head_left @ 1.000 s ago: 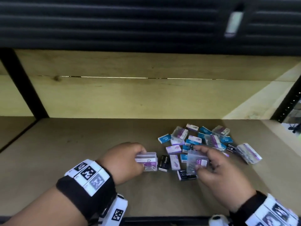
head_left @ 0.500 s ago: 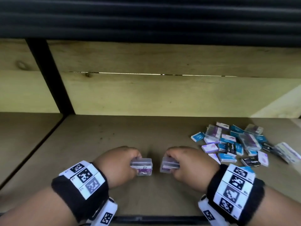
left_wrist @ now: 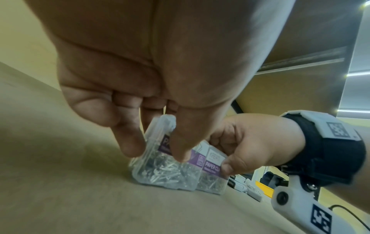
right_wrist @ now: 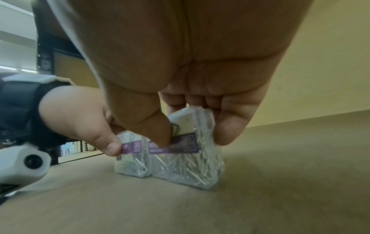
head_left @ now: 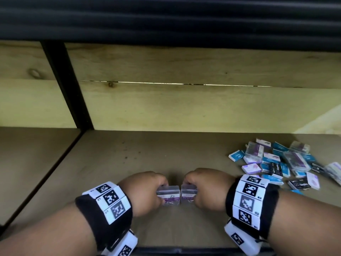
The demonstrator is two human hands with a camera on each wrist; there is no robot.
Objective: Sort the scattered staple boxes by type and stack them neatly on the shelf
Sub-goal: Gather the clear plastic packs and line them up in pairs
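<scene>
Each palm hides the top of its box in the wrist views, and the far pile's labels blur. The left hand (head_left: pixel 145 191) pinches one clear purple-labelled box (head_left: pixel 168 195) between thumb and curled fingers; the right hand (head_left: pixel 206 187) pinches its twin (head_left: pixel 188 194). Both stand on edge at 6 o'clock on the shelf board (head_left: pixel 129 159), touching, long axes running 9 to 3. The scattered boxes (head_left: pixel 276 163) lie at 3 o'clock.

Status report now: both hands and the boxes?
Left hand grips one clear box. Right hand grips its twin. Both upright on shelf, side by side.
</scene>
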